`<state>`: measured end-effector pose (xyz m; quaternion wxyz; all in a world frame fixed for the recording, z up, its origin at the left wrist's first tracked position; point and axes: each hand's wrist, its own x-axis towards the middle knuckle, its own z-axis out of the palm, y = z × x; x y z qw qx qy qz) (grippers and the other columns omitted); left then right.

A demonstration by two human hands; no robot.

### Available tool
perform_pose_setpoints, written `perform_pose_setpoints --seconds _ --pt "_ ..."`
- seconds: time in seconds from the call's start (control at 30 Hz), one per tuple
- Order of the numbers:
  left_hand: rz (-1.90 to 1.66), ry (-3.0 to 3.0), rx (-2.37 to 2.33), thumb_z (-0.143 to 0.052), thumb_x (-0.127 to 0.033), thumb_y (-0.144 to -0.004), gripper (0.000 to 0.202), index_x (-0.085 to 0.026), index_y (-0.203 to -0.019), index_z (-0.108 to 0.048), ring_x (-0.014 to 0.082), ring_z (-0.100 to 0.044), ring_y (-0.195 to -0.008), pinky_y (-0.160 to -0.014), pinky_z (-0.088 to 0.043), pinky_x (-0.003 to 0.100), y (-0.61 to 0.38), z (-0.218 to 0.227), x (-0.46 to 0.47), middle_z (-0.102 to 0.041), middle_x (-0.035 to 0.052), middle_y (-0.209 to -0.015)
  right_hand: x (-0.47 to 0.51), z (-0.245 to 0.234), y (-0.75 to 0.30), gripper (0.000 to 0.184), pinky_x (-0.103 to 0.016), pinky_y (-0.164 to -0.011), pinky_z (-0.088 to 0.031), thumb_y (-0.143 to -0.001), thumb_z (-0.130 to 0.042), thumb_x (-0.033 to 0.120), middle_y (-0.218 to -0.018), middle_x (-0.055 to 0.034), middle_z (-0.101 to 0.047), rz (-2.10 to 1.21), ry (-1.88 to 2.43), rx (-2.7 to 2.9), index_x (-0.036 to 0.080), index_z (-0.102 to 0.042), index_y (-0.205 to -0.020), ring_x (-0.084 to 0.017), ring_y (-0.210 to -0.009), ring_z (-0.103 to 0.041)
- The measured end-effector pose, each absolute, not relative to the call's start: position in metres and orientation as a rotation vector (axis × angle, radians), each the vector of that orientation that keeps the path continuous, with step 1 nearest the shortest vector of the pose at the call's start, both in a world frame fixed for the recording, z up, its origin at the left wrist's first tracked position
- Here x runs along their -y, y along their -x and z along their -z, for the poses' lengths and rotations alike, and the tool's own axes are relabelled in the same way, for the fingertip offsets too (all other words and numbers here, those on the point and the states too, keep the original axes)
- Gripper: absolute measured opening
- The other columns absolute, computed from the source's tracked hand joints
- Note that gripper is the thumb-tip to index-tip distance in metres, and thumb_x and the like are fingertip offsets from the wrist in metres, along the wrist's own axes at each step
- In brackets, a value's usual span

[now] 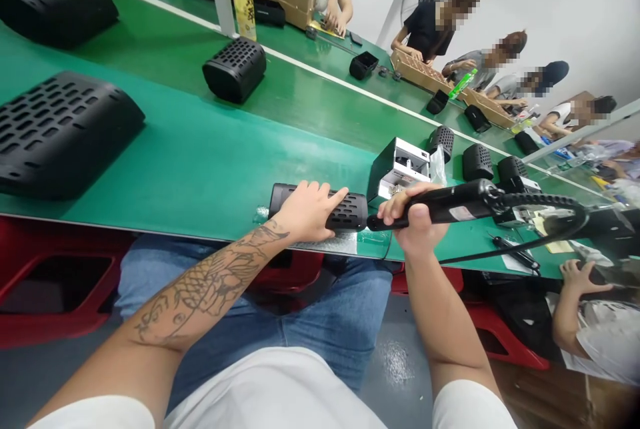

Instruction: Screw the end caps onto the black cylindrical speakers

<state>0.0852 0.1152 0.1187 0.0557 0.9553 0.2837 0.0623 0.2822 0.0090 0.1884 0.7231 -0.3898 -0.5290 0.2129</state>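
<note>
I see a seated person working at a long green desk [200, 155]. The left hand [310, 212] lies from above on a black perforated casing [350, 209], with the fingers a little spread over its top and closed around it; the index finger points to the right. This casing lies on its side at the near edge of the desk, in front of the person. The right hand [420, 222] has its fingers wrapped firmly around a black handheld tool [445, 204], which is held almost level. The narrow end of the tool is at the right end of the casing, but whether the two are touching I cannot tell. From the other end of the tool a black cable [545, 199] goes to the right.

Just beyond the right hand stands a black-and-white boxy unit [397, 172], and beside it is a clear plastic bag [439, 165]. At the left of the desk are two large perforated housings [70, 129], one farther than the other, and a smaller housing [235, 70] stands near a yellow bottle [243, 2]. On the far side several co-workers [427, 25] have their hands at cardboard boxes [420, 72].
</note>
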Motion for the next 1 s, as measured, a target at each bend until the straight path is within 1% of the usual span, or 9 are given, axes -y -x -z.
perform_pose_setpoints --seconds 0.17,0.33,0.43,0.53,0.6,0.67,0.8,0.9,1.0 --pt "-0.217 -2.874 -0.864 -0.097 -0.054 -0.086 0.111 -0.019 -0.182 -0.054 0.0485 -0.072 -0.123 -0.105 -0.048 0.055 -0.086 -0.121 -0.112 -0.076 0.027 -0.141 -0.023 -0.168 -0.274 0.043 -0.028 -0.049 -0.06 -0.094 -0.097 0.056 -0.057 0.0099 -0.067 -0.577 0.899 1.185 0.026 -0.067 -0.091 -0.013 -0.042 -0.062" --pt "-0.18 -2.849 -0.866 -0.096 -0.052 -0.088 0.111 -0.016 -0.183 -0.051 0.049 -0.073 -0.123 -0.109 -0.05 0.059 -0.086 -0.121 -0.114 -0.075 0.0285 -0.142 -0.009 -0.164 -0.271 0.038 -0.031 -0.048 -0.06 -0.093 -0.097 0.051 -0.057 0.0101 -0.065 -0.632 0.857 1.197 0.028 -0.067 -0.091 -0.014 -0.04 -0.06" --pt "-0.314 -2.876 -0.739 -0.1 -0.057 -0.085 0.114 -0.016 -0.181 -0.054 0.0503 -0.07 -0.136 -0.125 -0.046 0.068 -0.084 -0.116 -0.121 -0.072 0.0281 -0.152 0.005 -0.185 -0.281 0.025 -0.032 -0.047 -0.059 -0.099 -0.09 0.052 -0.059 0.01 -0.063 -0.554 0.757 1.224 0.031 -0.076 -0.101 -0.014 -0.038 -0.056" --pt "-0.671 -2.85 -0.477 -0.1 -0.046 -0.088 0.091 -0.016 -0.167 -0.067 0.0488 -0.064 -0.148 -0.138 -0.038 0.073 -0.079 -0.111 -0.116 -0.072 0.0252 -0.155 0.011 -0.205 -0.292 0.022 -0.031 -0.044 -0.055 -0.106 -0.077 0.053 -0.06 0.0094 -0.06 -0.481 0.651 1.288 0.032 -0.082 -0.112 -0.013 -0.036 -0.05" --pt "-0.916 -2.697 -0.345 -0.09 -0.039 -0.099 0.065 -0.016 -0.158 -0.072 0.0431 -0.07 -0.141 -0.132 -0.05 0.066 -0.076 -0.106 -0.101 -0.075 0.0232 -0.146 0.014 -0.209 -0.294 0.027 -0.031 -0.043 -0.054 -0.108 -0.071 0.051 -0.061 0.0086 -0.058 -0.469 0.594 1.31 0.029 -0.084 -0.117 -0.012 -0.036 -0.047" --pt "-1.067 -2.46 -0.29 -0.077 -0.039 -0.112 0.049 -0.016 -0.156 -0.072 0.036 -0.077 -0.129 -0.119 -0.064 0.054 -0.075 -0.1 -0.08 -0.078 0.0208 -0.138 0.019 -0.208 -0.291 0.031 -0.032 -0.044 -0.055 -0.109 -0.068 0.05 -0.062 0.0077 -0.06 -0.47 0.567 1.301 0.027 -0.084 -0.119 -0.012 -0.037 -0.048" --pt "-1.084 -2.048 -0.21 -0.065 -0.033 -0.122 0.034 -0.019 -0.15 -0.077 0.0241 -0.085 -0.115 -0.101 -0.07 0.034 -0.076 -0.084 -0.045 -0.084 0.0158 -0.132 0.035 -0.203 -0.277 0.03 -0.036 -0.047 -0.058 -0.109 -0.072 0.054 -0.065 0.0071 -0.063 -0.486 0.583 1.28 0.027 -0.083 -0.12 -0.012 -0.04 -0.049" --pt "-1.127 -1.885 -0.237 -0.066 -0.028 -0.122 0.024 -0.019 -0.131 -0.086 0.0202 -0.086 -0.103 -0.094 -0.07 0.029 -0.077 -0.074 -0.034 -0.088 0.0127 -0.118 0.048 -0.204 -0.265 0.03 -0.036 -0.048 -0.057 -0.111 -0.073 0.055 -0.067 0.0077 -0.062 -0.484 0.596 1.279 0.029 -0.082 -0.122 -0.012 -0.04 -0.047" --pt "-1.118 -1.769 -0.301 -0.071 -0.031 -0.12 0.023 -0.019 -0.119 -0.091 0.0196 -0.087 -0.096 -0.091 -0.07 0.029 -0.074 -0.07 -0.03 -0.09 0.0109 -0.107 0.057 -0.207 -0.256 0.029 -0.036 -0.048 -0.056 -0.11 -0.075 0.054 -0.067 0.0081 -0.061 -0.476 0.604 1.282 0.029 -0.082 -0.123 -0.012 -0.041 -0.047"
